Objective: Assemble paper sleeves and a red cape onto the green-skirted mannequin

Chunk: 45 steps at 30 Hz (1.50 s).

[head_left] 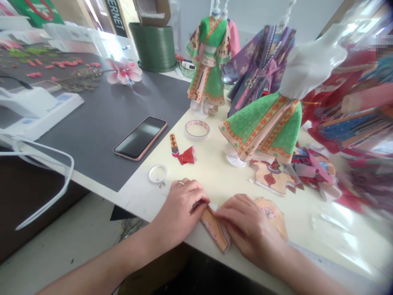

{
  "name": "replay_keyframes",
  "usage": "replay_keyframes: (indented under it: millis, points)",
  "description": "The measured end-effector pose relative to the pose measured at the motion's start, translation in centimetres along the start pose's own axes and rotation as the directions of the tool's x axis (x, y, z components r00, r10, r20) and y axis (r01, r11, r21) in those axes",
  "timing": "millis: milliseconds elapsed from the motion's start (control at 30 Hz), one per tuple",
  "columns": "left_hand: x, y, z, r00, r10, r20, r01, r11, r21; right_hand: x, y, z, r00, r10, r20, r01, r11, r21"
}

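Head view: left hand (pixel 179 209) and right hand (pixel 248 227), grips closed, pinch a folded peach paper cutout (pixel 215 229).

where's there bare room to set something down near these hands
Bare dark grey mat lies between the black smartphone in its pink case and the white plastic device. A cream tabletop patch lies between the left hand, the clear tape roll and the orange-printed cut paper pieces. It is crowded beyond the right hand, where green-and-orange paper doll gowns stand.

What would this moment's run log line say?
left hand: on peach paper garment piece | right hand: on same piece | nearby: tape roll, red paper scrap
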<state>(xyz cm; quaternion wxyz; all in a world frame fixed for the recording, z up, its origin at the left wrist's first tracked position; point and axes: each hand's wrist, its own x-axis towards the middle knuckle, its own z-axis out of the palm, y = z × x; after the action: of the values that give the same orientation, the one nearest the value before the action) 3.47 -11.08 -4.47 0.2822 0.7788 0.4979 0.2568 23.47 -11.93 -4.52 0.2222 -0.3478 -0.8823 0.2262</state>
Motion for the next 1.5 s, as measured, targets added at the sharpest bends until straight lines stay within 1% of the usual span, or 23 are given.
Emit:
replay_keyframes:
  millis: [400,567,933,1233,1500]
  points:
    - [0.0,0.1,-0.2,1.000,0.007,0.003,-0.007,1.000,-0.007,0.0,-0.2,0.0,0.999,-0.011,0.030,0.012,0.999,-0.035]
    - [0.0,0.1,-0.3,1.000,0.021,0.022,-0.021,1.000,-0.005,-0.1,-0.1,0.1,0.999,-0.006,0.045,0.009,0.999,-0.049]
    - [-0.1,-0.4,-0.7,0.996,0.074,0.058,-0.075,0.997,0.006,0.0,-0.1,0.1,1.000,-0.013,0.018,0.014,0.998,-0.058]
    - [0.2,-0.5,-0.9,0.992,0.089,0.091,-0.092,0.995,0.032,-0.1,0.1,0.2,0.999,-0.031,0.040,0.036,0.993,-0.109]
    - [0.2,-0.7,-1.2,0.984,0.131,0.122,-0.137,0.990,0.045,0.1,-0.1,0.2,0.998,-0.043,0.038,0.048,0.989,-0.142]
